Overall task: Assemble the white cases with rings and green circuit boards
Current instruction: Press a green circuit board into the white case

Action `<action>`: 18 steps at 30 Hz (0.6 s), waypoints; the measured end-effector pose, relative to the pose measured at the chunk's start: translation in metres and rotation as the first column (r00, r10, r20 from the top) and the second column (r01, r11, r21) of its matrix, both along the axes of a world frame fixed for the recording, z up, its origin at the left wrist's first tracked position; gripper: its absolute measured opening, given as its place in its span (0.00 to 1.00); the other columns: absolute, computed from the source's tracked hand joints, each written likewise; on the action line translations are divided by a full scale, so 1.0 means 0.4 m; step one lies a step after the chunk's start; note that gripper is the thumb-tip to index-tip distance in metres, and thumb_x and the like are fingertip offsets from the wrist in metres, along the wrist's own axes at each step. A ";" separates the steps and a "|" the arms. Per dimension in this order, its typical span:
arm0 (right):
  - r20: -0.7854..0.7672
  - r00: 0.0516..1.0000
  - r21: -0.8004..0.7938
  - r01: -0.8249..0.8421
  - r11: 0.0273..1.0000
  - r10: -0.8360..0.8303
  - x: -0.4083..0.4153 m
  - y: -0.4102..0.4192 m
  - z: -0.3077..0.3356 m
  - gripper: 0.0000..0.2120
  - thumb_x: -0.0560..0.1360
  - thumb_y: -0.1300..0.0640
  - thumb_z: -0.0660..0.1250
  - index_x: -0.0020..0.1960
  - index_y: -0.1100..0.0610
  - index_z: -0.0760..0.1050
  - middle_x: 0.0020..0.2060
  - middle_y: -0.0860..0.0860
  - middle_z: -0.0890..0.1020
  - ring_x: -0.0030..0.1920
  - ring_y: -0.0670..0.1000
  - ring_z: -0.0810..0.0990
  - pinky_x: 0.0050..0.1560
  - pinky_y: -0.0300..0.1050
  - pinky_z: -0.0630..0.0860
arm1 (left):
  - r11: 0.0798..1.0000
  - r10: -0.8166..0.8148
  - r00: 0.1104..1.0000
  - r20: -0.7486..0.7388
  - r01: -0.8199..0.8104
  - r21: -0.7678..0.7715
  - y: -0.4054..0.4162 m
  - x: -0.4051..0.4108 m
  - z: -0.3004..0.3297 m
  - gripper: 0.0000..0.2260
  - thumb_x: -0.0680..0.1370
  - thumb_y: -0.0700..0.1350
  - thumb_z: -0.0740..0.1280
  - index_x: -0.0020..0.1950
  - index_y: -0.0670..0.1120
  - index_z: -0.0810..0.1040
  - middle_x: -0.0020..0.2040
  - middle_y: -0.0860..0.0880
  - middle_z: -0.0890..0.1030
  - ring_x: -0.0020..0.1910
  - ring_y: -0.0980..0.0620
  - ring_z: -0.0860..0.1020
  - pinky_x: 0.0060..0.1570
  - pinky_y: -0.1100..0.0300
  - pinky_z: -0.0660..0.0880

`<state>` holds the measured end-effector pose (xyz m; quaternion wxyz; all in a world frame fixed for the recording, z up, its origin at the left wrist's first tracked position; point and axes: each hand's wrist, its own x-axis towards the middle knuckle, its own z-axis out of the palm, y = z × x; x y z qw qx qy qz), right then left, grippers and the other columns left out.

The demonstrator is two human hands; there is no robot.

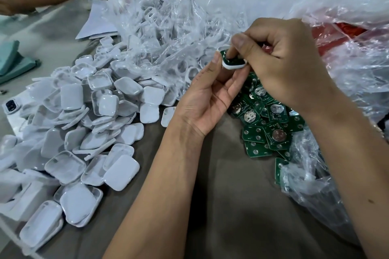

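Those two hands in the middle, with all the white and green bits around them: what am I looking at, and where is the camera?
The camera sits on a person's head, looking down at their own hands; no robot is involved. The left hand holds a white case with a green circuit board in it, and the right hand presses on that board with its fingertips. On the grey table lie a heap of white cases to the left and a pile of green boards under the right wrist. Behind them a clear plastic bag holds white rings. Another person's arm shows at top left.
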<state>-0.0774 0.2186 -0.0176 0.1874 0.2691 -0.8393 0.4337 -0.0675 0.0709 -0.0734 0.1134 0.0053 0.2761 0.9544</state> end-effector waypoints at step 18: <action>0.226 0.973 0.155 -0.077 0.985 0.040 0.030 -0.081 -0.032 0.07 0.80 0.52 0.72 0.45 0.52 0.86 0.30 0.39 0.81 0.31 0.37 0.79 0.34 0.27 0.69 | 0.947 0.268 0.963 -0.038 -0.256 0.196 -0.100 0.026 0.085 0.12 0.84 0.42 0.61 0.57 0.33 0.77 0.65 0.36 0.77 0.54 0.41 0.83 0.55 0.51 0.82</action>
